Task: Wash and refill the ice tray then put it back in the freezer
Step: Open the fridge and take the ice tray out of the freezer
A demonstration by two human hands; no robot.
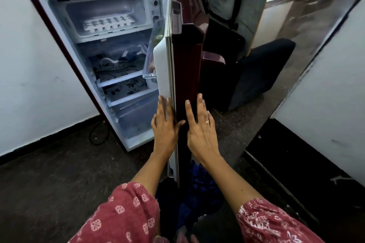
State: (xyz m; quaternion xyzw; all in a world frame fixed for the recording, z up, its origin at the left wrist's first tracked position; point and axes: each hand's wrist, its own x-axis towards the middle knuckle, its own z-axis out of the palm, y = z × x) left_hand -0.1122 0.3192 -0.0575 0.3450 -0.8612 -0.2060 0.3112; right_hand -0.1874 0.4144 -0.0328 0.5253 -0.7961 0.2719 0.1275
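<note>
A small maroon fridge (51,31) stands open against the white wall. Its freezer compartment (102,4) at the top holds a white ice tray (107,24) lying flat. The fridge door (185,61) is swung towards me, seen edge-on. My left hand (165,124) lies flat on the door's white inner side, fingers spread and thumb hooked over its edge. My right hand (201,130) rests flat on the maroon outer face, fingers apart, a ring on one finger. Neither hand holds anything.
Glass shelves (120,80) with a black floral print sit below the freezer, and a clear door bin (152,61) hangs inside the door. A dark cushioned chair (260,69) stands right of the door. A black cable (98,134) lies on the dark floor at the fridge's base.
</note>
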